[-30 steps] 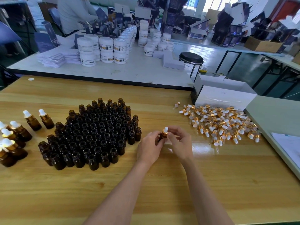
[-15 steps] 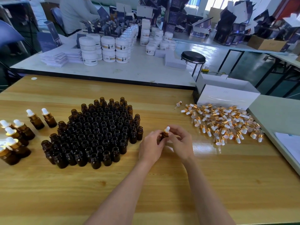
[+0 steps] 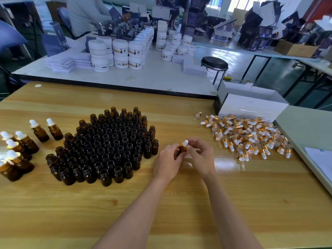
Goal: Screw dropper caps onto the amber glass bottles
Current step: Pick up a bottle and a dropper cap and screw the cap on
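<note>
My left hand (image 3: 168, 161) grips a small amber glass bottle (image 3: 182, 151) just above the wooden table (image 3: 179, 209). My right hand (image 3: 202, 156) pinches the dropper cap (image 3: 185, 143), gold collar and white bulb, seated on that bottle's neck. Left of my hands stands a dense cluster of open amber bottles (image 3: 107, 146). A heap of loose dropper caps (image 3: 248, 135) lies to the right. Several capped bottles (image 3: 19, 148) stand at the far left.
A white cardboard box (image 3: 251, 106) sits behind the cap heap. A single dropper (image 3: 197, 115) lies apart from the heap. White paper (image 3: 321, 160) lies at the right edge. Beyond is a white table with jars (image 3: 116, 53), a black stool (image 3: 214, 63), and a seated person (image 3: 84, 13).
My hands have stayed on the bottle and cap with only small finger shifts. The view has drifted slightly; nothing on the table has moved.
</note>
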